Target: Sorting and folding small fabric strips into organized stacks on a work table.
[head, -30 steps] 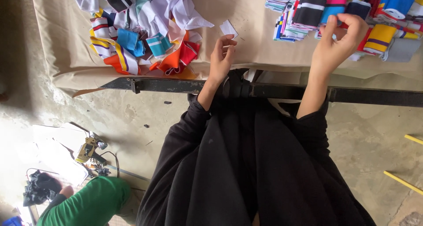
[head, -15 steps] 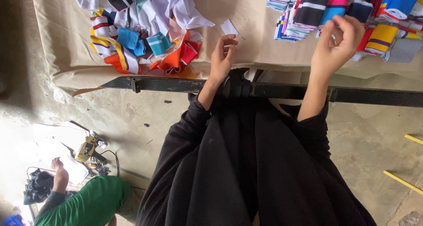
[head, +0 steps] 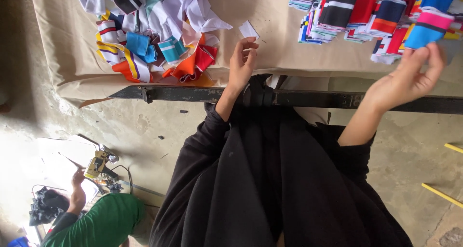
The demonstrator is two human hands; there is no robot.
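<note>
one white label [head: 249, 29] near left hand [head: 242, 61]

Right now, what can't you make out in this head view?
- Right hand: blurred; grip on the blue-pink fabric piece unclear.
- Folded fabric stacks: cut off by the top edge.
- Left hand: contact with the white scrap unclear.
- Second person: cut off by the bottom edge.

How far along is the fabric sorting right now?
Done: folded knit pieces sit in neat stacks on the table's right. In hand: the right hand holds a blue and pink piece near them; the left hand is beside a small white scrap. Left: a loose unsorted pile.
</note>
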